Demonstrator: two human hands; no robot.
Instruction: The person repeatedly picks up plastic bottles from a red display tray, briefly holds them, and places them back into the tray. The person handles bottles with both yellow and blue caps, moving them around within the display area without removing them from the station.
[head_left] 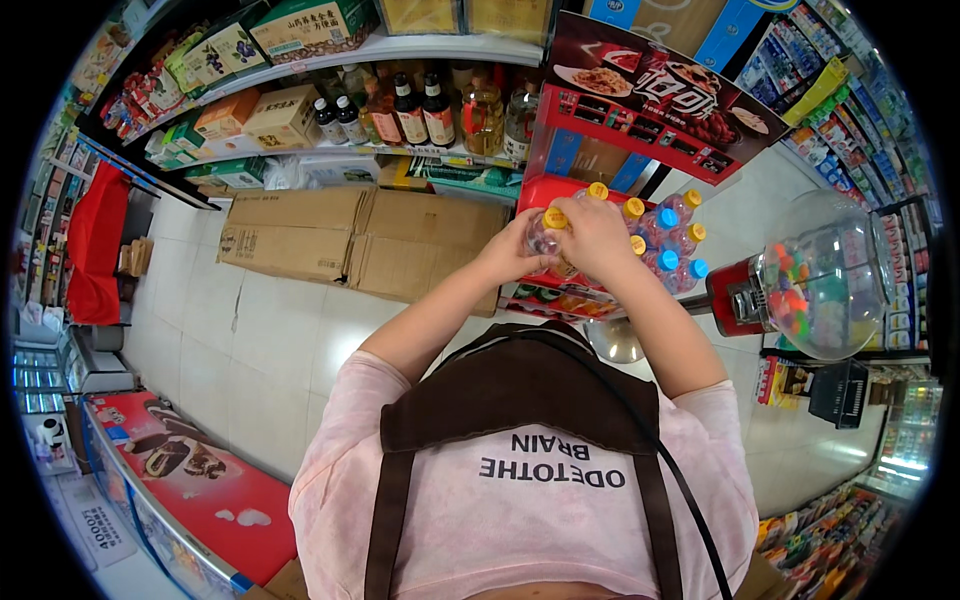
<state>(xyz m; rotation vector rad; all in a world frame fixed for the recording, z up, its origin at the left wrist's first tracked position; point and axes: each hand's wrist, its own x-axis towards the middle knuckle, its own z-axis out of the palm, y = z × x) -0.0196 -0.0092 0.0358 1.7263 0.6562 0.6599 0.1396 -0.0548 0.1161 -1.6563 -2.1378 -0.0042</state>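
Observation:
My left hand [510, 250] is wrapped round the side of a small clear plastic bottle [541, 238] with a yellow cap. From the right, my right hand [597, 236] closes over the same bottle near its cap, the fingers bent. The bottle stands about upright at the left front corner of a red display stand [533, 190]. Just right of my right hand, several similar bottles [667, 237] with yellow and blue caps stand close together on the stand. My right hand and wrist hide part of that group.
A printed red sign board [660, 95] rises behind the bottles. Flattened cardboard boxes [365, 240] lie on the tiled floor to the left. Shelves with dark sauce bottles [408, 108] run along the back. A round clear ball dispenser [825, 275] stands at right, a red chest freezer [200, 480] at lower left.

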